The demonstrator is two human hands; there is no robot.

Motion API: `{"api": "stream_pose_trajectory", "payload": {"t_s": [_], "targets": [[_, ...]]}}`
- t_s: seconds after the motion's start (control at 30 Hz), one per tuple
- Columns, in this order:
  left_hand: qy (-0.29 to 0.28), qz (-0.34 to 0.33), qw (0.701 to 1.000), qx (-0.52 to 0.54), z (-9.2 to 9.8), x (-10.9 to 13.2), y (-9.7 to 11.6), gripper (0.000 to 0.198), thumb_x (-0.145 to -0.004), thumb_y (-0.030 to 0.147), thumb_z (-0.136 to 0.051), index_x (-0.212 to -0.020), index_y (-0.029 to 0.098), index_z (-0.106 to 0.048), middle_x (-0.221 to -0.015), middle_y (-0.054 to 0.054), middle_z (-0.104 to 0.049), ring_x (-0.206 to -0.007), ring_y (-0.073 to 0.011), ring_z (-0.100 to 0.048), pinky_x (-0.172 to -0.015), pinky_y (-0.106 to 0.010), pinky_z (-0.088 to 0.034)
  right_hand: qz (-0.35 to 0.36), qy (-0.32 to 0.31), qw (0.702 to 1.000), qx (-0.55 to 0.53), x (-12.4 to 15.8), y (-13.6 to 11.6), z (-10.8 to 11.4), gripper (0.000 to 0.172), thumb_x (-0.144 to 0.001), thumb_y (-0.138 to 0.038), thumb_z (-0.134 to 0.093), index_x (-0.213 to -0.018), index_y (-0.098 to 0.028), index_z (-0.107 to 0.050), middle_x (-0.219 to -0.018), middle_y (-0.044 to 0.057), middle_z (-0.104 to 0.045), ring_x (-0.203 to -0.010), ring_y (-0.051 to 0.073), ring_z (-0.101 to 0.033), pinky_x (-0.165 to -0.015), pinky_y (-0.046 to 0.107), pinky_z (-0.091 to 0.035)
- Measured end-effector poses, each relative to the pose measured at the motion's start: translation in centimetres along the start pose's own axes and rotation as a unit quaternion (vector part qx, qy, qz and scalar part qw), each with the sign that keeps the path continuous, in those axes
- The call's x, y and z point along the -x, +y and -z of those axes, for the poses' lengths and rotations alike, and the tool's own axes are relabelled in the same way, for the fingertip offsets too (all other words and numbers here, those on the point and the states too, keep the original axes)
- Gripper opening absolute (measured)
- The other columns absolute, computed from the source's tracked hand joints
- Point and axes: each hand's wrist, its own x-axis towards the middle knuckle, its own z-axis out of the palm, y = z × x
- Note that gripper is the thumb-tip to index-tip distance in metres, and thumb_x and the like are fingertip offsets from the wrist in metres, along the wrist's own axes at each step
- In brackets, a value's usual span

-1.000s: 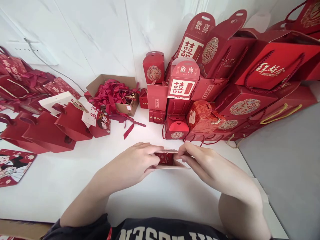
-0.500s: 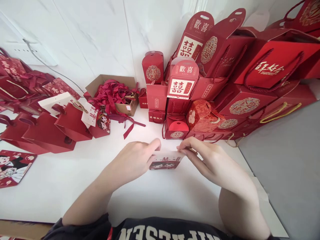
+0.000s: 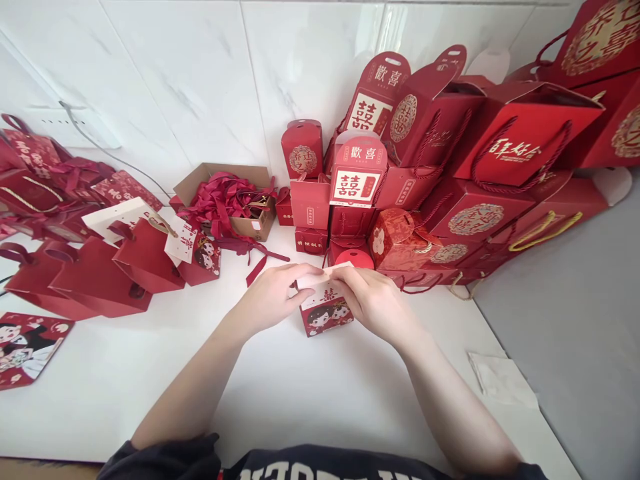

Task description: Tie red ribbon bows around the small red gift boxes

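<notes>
A small red and white gift box (image 3: 327,317) with two cartoon faces on its lower front stands on the white table between my hands. My left hand (image 3: 275,297) pinches the white upper flap at its left side, thumb in front and fingers behind. On the other side my right hand (image 3: 373,300) grips the top edge, its fingers curled over the box's right upper corner. The flap is bent over at the top, and part of it is hidden by my fingers. Just behind stands a small red box (image 3: 353,255) with a rounded lid.
Stacked red gift boxes and rope-handled bags (image 3: 520,140) fill the back right. An open cardboard box (image 3: 263,227) holds tangled red ribbons (image 3: 225,200). Several red boxes (image 3: 100,280) line the left, beside a flat printed card (image 3: 30,350). A folded white paper (image 3: 503,379) lies at right.
My right hand has moved left, closer to my left hand. The gift box now shows more of its printed front, and its top flap is bent. The view has shifted slightly.
</notes>
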Motion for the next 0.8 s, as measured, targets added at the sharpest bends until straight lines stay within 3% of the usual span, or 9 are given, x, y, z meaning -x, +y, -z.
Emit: {"api": "stream_pose_trajectory", "payload": {"t_s": [0.17,0.33,0.47,0.6,0.8], "targets": [[0.007,-0.007,1.0,0.02,-1.3,-0.3,-0.1,0.03,-0.093,0.04,-0.049,-0.101,0.023,-0.072,-0.098,-0.004,-0.07,-0.088,-0.0182,-0.064,-0.081,-0.028,-0.048,-0.022,-0.035,0.996,-0.075,-0.3,0.5,-0.2,0.015,-0.098,-0.018,-0.041,-0.101,-0.021,-0.056,-0.084,0.004,-0.068,-0.072,0.017,-0.063,-0.064,0.027,-0.045],[0.033,0.029,0.999,0.016,-2.3,-0.9,-0.8,0.037,-0.097,0.04,-0.038,-0.089,0.02,-0.069,-0.071,-0.001,-0.066,-0.065,-0.015,-0.057,-0.063,-0.025,-0.042,0.005,0.074,0.979,-0.189,-0.3,1.1,0.6,0.013,-0.097,-0.021,-0.046,-0.098,-0.021,-0.059,-0.097,0.008,-0.067,-0.093,0.02,-0.062,-0.081,0.032,-0.049],[0.053,0.041,0.998,-0.002,-2.2,-1.0,-1.0,0.039,-0.098,0.039,-0.035,-0.082,0.019,-0.065,-0.065,0.0,-0.06,-0.058,-0.0133,-0.05,-0.058,-0.024,-0.035,-0.007,0.008,0.968,-0.249,-0.1,1.3,0.8,0.011,-0.095,-0.021,-0.05,-0.095,-0.02,-0.061,-0.095,0.006,-0.067,-0.085,0.017,-0.063,-0.074,0.028,-0.05],[0.039,0.037,0.998,-0.019,-2.3,-0.8,-0.7,0.036,-0.097,0.036,-0.036,-0.083,0.019,-0.064,-0.07,0.0,-0.062,-0.061,-0.0131,-0.051,-0.059,-0.023,-0.034,-0.028,-0.036,0.973,-0.224,-0.4,1.5,-0.5,0.008,-0.093,-0.022,-0.052,-0.092,-0.02,-0.06,-0.089,0.003,-0.068,-0.075,0.015,-0.063,-0.075,0.028,-0.048],[0.023,0.041,0.998,-0.041,-2.3,-0.6,-0.3,0.036,-0.097,0.035,-0.037,-0.091,0.02,-0.069,-0.071,-0.001,-0.065,-0.061,-0.0133,-0.053,-0.061,-0.024,-0.034,-0.013,-0.035,0.989,-0.146,-0.5,1.5,-1.4,0.007,-0.093,-0.017,-0.053,-0.092,-0.02,-0.059,-0.089,0.003,-0.07,-0.079,0.017,-0.063,-0.082,0.031,-0.042]]}}
